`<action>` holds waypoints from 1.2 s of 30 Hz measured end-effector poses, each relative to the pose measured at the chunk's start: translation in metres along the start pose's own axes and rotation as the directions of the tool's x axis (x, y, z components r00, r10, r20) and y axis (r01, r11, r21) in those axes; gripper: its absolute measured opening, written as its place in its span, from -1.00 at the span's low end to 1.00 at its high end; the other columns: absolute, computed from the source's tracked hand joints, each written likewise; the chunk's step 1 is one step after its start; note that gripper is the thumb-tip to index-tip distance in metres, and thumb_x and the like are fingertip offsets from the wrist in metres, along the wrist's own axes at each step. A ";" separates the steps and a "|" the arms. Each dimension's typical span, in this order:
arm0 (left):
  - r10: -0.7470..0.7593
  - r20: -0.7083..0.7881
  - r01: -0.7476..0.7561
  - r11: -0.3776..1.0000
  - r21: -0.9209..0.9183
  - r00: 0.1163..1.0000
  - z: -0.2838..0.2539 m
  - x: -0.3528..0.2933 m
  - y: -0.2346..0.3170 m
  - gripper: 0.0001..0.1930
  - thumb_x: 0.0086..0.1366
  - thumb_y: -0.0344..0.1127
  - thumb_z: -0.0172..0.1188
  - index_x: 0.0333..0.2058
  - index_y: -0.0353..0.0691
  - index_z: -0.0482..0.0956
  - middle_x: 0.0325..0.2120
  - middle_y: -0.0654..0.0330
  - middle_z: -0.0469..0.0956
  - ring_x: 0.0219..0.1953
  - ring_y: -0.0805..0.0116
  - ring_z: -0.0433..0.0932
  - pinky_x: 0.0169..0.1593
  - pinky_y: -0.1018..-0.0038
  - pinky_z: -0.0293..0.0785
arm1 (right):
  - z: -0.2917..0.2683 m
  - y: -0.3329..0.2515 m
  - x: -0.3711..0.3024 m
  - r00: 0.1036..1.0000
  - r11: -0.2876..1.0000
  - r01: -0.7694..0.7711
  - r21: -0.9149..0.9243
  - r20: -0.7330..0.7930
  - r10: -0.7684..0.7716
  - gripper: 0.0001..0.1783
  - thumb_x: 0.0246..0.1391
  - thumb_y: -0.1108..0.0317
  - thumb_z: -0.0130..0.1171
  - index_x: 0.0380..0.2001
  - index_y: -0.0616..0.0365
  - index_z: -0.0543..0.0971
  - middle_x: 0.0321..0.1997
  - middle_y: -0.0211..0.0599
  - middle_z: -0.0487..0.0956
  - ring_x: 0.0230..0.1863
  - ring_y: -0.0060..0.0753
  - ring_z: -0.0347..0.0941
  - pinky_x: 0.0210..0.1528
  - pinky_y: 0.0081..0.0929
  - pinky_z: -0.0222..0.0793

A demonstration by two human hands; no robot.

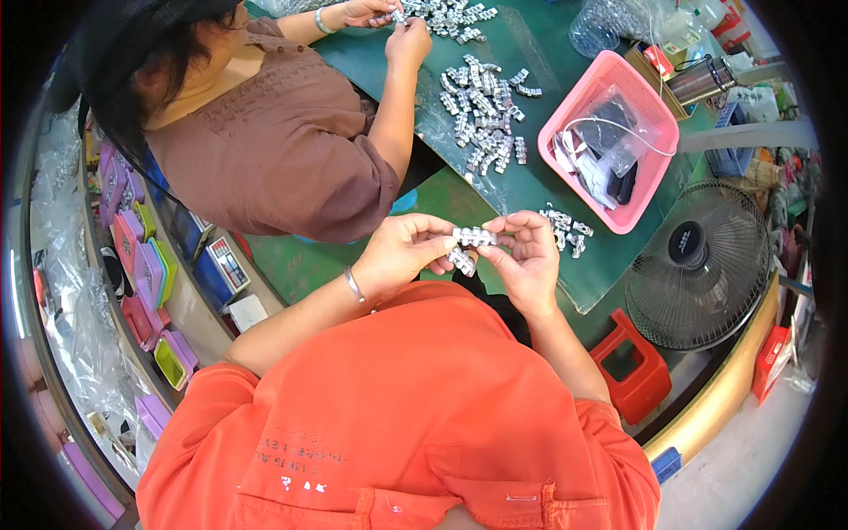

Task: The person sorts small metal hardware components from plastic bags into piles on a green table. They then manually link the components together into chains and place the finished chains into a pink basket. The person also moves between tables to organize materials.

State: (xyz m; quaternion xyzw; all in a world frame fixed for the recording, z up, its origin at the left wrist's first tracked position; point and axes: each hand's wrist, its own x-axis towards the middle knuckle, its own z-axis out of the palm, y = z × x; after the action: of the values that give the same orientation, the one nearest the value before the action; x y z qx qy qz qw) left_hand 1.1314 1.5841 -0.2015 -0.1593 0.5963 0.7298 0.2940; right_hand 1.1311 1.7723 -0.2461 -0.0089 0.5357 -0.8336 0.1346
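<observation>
One bare left hand (395, 254) and one bare right hand (532, 265) meet in front of a person in an orange-red shirt (380, 380), both gripping one silver, segmented metal piece (475, 236) in pinched fingers (435, 246). Just below it a second silver segmented section (462, 260) slants down by the left fingers; whether it is a separate piece or a bent part of the same one, I cannot tell. Three heaps of similar pieces lie on one green bench (601, 270): a far heap (455, 12), a large middle heap (481, 102) and a small near heap (568, 231) just beyond the right hand; they overlap too much to count singly. Both elbows bend outward; the left forearm (296, 320) slants up to the right, one silver bangle (353, 284) at its wrist, while the right forearm (570, 352) rises up to the left, the thumb and curled fingers facing the other hand. One co-worker in a brown blouse (274, 150) sits at the upper left, two hands (410, 42) together at another small silver piece. One pink plastic basket (609, 78) stands on the bench, with one black round fan (698, 274) and one red plastic stool (651, 382) at the right.
</observation>
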 end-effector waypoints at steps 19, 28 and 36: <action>-0.006 0.010 0.006 1.000 0.011 1.000 -0.001 0.000 -0.005 -0.84 0.19 -0.47 0.09 -0.25 -0.37 0.48 -0.45 0.19 0.54 -0.47 0.52 0.51 -0.33 0.59 0.49 | 0.006 -0.007 -0.001 1.000 0.998 0.009 -0.058 0.006 -0.009 -0.49 -0.16 0.77 0.11 -0.08 0.28 0.29 -0.16 -0.21 0.41 -0.17 -0.45 0.41 -0.18 -0.62 0.39; 0.036 0.003 -0.036 0.999 0.010 0.999 -0.003 0.000 -0.010 -0.84 0.18 -0.48 0.09 -0.26 -0.40 0.47 -0.45 0.18 0.54 -0.46 0.53 0.51 -0.34 0.60 0.49 | -0.003 0.000 -0.001 0.982 0.980 -0.187 0.071 0.051 0.184 -0.66 -0.06 0.67 0.11 -0.14 0.37 0.43 -0.28 -0.24 0.50 -0.28 -0.53 0.44 -0.28 -0.61 0.45; 0.104 -0.002 -0.104 0.993 0.063 0.995 -0.004 -0.001 -0.015 -0.86 0.17 -0.50 0.09 -0.27 -0.38 0.48 -0.43 0.18 0.55 -0.43 0.52 0.52 -0.31 0.60 0.48 | -0.004 0.002 -0.003 0.985 0.983 -0.166 0.079 0.057 0.161 -0.71 -0.01 0.65 0.06 -0.15 0.38 0.45 -0.26 -0.22 0.51 -0.26 -0.48 0.46 -0.29 -0.59 0.46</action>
State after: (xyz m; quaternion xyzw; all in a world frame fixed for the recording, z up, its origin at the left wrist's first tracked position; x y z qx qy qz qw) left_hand 1.1412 1.5820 -0.2136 -0.1207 0.6273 0.7244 0.2590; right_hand 1.1334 1.7753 -0.2496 0.0198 0.4958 -0.8408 0.2162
